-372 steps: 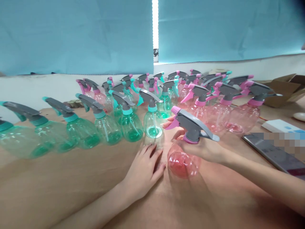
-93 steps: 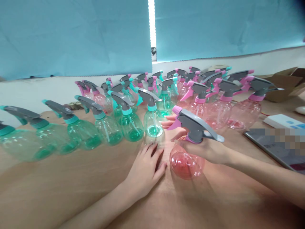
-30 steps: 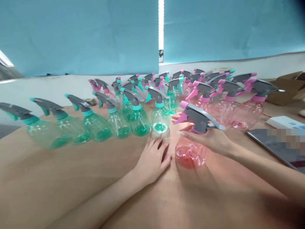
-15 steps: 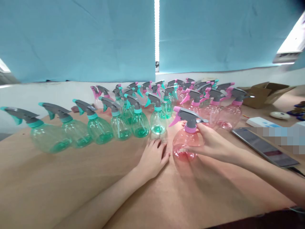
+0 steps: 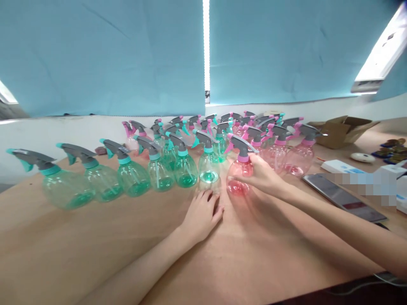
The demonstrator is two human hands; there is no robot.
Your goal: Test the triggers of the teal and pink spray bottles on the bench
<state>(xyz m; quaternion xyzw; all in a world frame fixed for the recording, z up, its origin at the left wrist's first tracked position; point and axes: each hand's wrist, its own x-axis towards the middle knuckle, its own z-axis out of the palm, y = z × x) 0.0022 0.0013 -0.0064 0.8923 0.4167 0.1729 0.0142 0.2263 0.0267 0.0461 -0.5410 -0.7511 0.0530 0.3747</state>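
My right hand [image 5: 265,174] is wrapped round the body of a pink spray bottle [image 5: 239,182], which stands upright with its grey and pink trigger head facing left. Palm down, my left hand [image 5: 202,212] lies on the wooden table [image 5: 133,245] with its fingers loosely spread and nothing in them. Just beyond its fingertips is a clear green spray bottle [image 5: 208,167] with a turquoise collar. Several more green spray bottles [image 5: 132,178] run in a row to the left. Other pink spray bottles [image 5: 299,157] stand right of the held one.
More green and pink bottles crowd the table's back, before a white wall and blue blinds [image 5: 101,55]. On the right lie a phone [image 5: 341,197], a white computer mouse [image 5: 362,157], a white box [image 5: 340,166] and an open cardboard box [image 5: 341,131].
My right hand has moved the pink spray bottle away from me, closer to the rows. My left hand stays resting on the table. The camera view has shifted slightly.
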